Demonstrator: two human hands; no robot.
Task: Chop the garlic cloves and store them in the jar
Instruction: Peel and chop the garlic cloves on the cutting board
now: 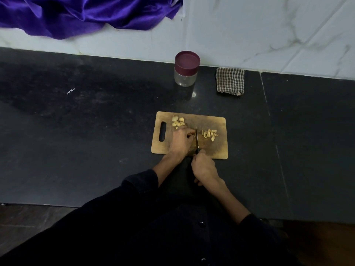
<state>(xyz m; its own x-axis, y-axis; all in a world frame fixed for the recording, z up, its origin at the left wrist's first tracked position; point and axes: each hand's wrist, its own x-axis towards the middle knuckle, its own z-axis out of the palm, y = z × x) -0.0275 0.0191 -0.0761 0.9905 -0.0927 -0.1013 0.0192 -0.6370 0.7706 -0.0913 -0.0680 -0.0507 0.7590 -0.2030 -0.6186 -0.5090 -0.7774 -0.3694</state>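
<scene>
Left hand (180,140) curled over pale garlic clove (191,133), thin dark knife (197,140) just at 3 o'clock, lengthwise 12-to-6, gripped by right hand (204,167).

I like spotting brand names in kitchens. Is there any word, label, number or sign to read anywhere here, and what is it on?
None can be read.
Jar and its maroon lid: no label shows.
Cutting board, knife, checked cloth: no print visible.
Small white marks on the dark counter: too small and blurred to tell if they are text at all.
</scene>
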